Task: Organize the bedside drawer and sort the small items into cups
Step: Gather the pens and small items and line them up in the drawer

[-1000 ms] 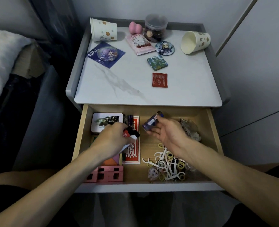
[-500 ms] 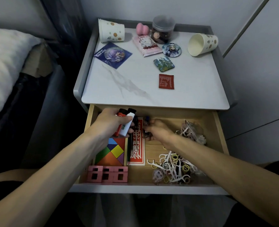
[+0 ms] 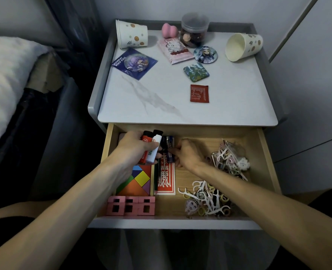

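Grips a red lighter (image 3: 146, 140) and a white lighter (image 3: 155, 151) side by side in the left hand (image 3: 134, 149), fingers curled round both, above the back left corner of the drawer (image 3: 266, 162). Pinches a blue lighter (image 3: 170, 145) in the fingertips of the right hand (image 3: 188, 154) just beside them, at the drawer's back middle, over the top end of a red card (image 3: 166, 178). Seems to be gathering like with like (three lighters in all), probably so they can go into one cup together.

Leaves a tangle of floss picks and hair bands (image 3: 206, 199) at the drawer's front right for sorting, with a tangram puzzle (image 3: 140, 180) and pink blocks (image 3: 131, 206) at its front left.

Shows both paper cups lying on their sides beyond the drawer, on the nightstand top (image 3: 229, 98): the left cup (image 3: 132, 37) at the far left, the right cup (image 3: 243, 46) at the far right, its mouth open toward the camera and bare inside.

Sets all this on white marbled stone with a raised grey rim, above pale wood. Takes in a dim bedroom, a bed (image 3: 5, 75) left of the drawer and grey panels to its right.
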